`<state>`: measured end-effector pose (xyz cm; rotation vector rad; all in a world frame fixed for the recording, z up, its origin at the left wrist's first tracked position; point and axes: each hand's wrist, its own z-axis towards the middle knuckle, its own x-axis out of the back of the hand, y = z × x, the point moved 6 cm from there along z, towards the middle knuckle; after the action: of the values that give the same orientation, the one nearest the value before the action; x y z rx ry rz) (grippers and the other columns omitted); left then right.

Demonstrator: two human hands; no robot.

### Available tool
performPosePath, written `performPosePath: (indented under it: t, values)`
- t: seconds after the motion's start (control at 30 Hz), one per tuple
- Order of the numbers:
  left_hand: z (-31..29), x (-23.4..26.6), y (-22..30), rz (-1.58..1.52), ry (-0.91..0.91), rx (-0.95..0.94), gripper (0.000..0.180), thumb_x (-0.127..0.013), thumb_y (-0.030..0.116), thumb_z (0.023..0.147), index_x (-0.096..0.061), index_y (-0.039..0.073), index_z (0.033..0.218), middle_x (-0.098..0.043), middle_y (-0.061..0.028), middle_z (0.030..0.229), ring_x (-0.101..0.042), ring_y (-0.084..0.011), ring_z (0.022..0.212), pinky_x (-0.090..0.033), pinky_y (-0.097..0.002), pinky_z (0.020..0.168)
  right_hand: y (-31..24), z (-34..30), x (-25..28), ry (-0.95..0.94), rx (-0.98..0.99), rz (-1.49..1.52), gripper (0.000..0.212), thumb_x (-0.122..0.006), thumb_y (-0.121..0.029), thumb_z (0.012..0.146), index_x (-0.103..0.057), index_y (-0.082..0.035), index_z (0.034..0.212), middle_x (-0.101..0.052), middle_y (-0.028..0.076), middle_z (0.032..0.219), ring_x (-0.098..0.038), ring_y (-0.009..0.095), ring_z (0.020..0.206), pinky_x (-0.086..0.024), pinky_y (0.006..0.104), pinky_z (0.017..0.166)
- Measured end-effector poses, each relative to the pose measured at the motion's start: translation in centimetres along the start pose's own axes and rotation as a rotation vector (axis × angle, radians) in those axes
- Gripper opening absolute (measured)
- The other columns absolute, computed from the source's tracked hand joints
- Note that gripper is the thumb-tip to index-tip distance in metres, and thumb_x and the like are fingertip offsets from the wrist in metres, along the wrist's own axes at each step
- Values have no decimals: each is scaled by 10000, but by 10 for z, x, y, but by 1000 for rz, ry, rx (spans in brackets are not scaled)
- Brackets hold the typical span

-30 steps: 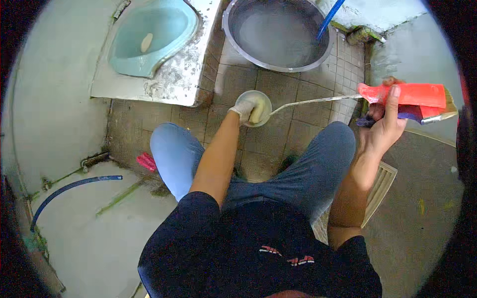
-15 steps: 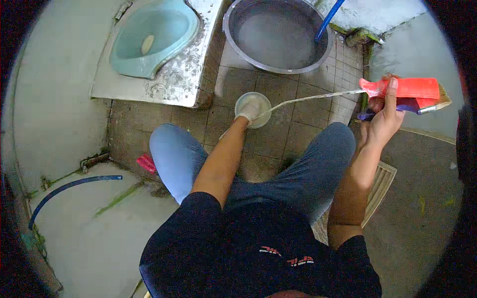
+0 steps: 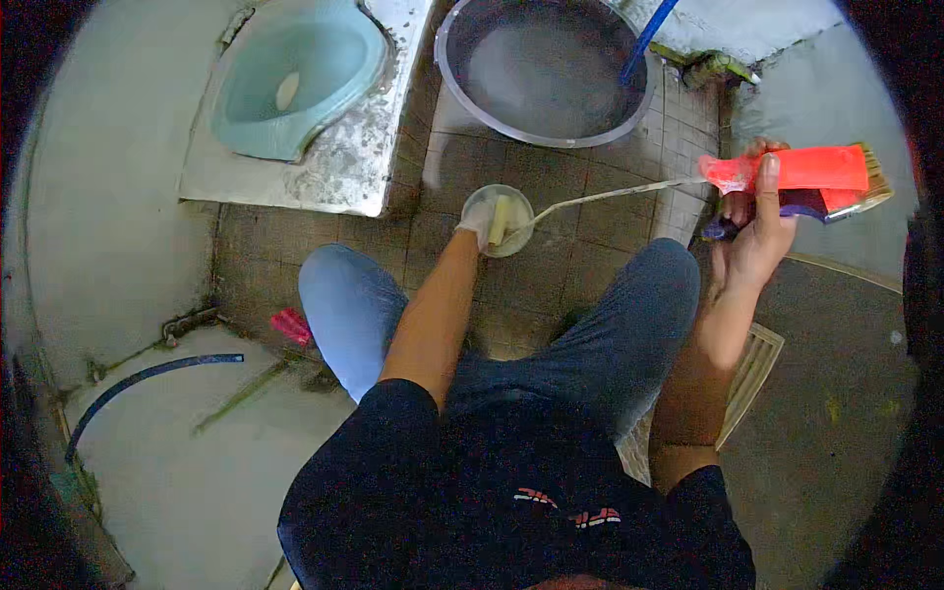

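My left hand (image 3: 475, 222), whitish as if gloved or coated, reaches into the left side of a small round container (image 3: 523, 200) on the floor; its fingers are hard to make out. A pale yellow paint roller sleeve (image 3: 500, 218) stands tilted in that container, beside the hand. From it a bent metal rod (image 3: 615, 194) runs right to a bright red handle (image 3: 821, 169). My right hand (image 3: 765, 231) is closed around this handle, thumb on top. A paintbrush (image 3: 875, 179) with tan bristles shows at the handle's far end, with a purple piece (image 3: 723, 230) below, also in this grip.
A large grey tub (image 3: 551, 133) of cloudy water, a blue stick (image 3: 644, 44) leaning in it, stands ahead. A squat toilet (image 3: 295, 74) is set in a raised base at left. A pink item (image 3: 291, 326), a dark hose (image 3: 147, 379) and a slatted panel (image 3: 752, 379) lie around me.
My left hand has shifted left off the roller sleeve, which now shows in the container. The right hand with the red handle has moved very slightly left.
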<state>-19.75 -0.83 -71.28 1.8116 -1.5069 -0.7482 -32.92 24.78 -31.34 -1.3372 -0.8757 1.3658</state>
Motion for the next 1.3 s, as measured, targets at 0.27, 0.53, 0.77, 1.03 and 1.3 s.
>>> performPosePath:
  t: [0.27, 0.53, 0.77, 1.03, 1.3]
  values:
    - [9, 2, -40, -513, 151, 379, 327, -415, 260, 946, -507, 74, 1198, -583, -123, 1126, -609, -295, 941, -540, -435, 772, 0, 5, -7, -15, 29, 3, 206, -606, -174, 884, -558, -27, 1020, -622, 63, 869, -390, 30, 474, -304, 182, 423]
    - [81, 0, -114, 704, 213, 99, 430, -309, 281, 952, -481, 58, 1277, -465, -139, 1330, -446, -290, 1208, -379, -385, 981, 3, 0, -7, 21, -12, -26, 232, -658, -191, 848, -574, -33, 996, -624, 47, 817, -403, 37, 463, -304, 189, 419]
    - [45, 2, -70, 587, 404, -79, 391, -363, 258, 921, -579, 36, 1160, -537, -173, 1242, -521, -326, 1114, -382, -396, 980, 8, -6, -7, 57, -13, -77, 223, -658, -195, 852, -581, -35, 987, -620, 42, 797, -397, 36, 480, -297, 189, 425]
    - [21, 7, -25, 794, 86, -94, 478, -572, 344, 832, -550, 65, 1219, -533, -128, 1269, -484, -282, 1178, -365, -362, 997, 2, -3, -13, -43, 61, -1, 205, -631, -185, 868, -584, -28, 993, -623, 43, 800, -397, 27, 465, -300, 178, 413]
    - [19, -5, -30, 809, 157, -70, 541, -231, 416, 959, -448, 64, 1306, -444, -190, 1337, -416, -338, 1234, -300, -407, 1045, 1, -5, -13, -7, 43, -17, 203, -625, -191, 875, -582, -26, 985, -599, 17, 723, -385, 29, 442, -299, 185, 407]
